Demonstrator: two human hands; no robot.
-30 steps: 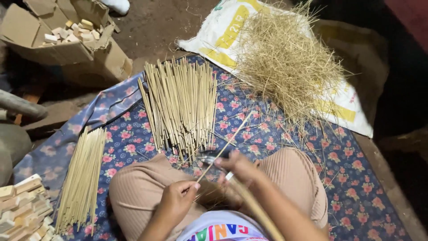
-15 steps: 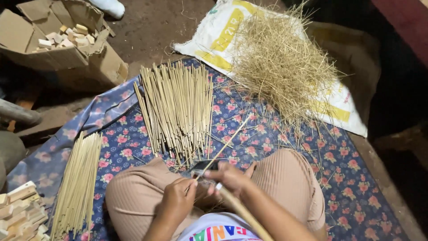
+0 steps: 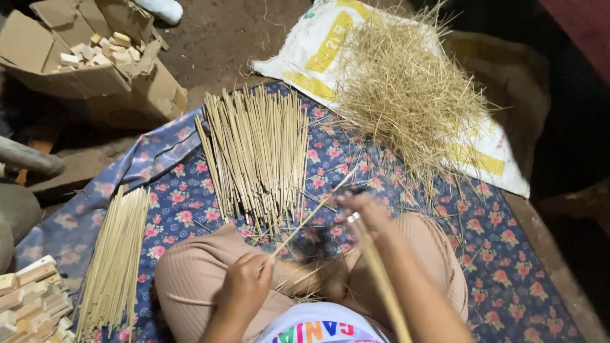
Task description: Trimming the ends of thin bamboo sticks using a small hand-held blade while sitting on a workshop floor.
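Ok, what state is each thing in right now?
left hand: gripping the thin stick at its near end
right hand: on the stick's far part
stick pile: fanned loose on the floral cloth
side bundle: lying aligned
shavings: heaped on the sack
cardboard box: open

A person sits cross-legged on a floral cloth (image 3: 508, 254). The left hand (image 3: 244, 286) pinches the near end of a thin stick (image 3: 305, 219), which slants up toward the right hand (image 3: 362, 213). Beyond the hands on the cloth lies a fanned pile of sticks (image 3: 257, 149); a second bundle (image 3: 117, 254) lies at the cloth's left edge. A straw heap (image 3: 406, 89) rests on a white sack (image 3: 318, 44) past the cloth's far right edge, and a cardboard box (image 3: 82, 70) sits past its far left corner.
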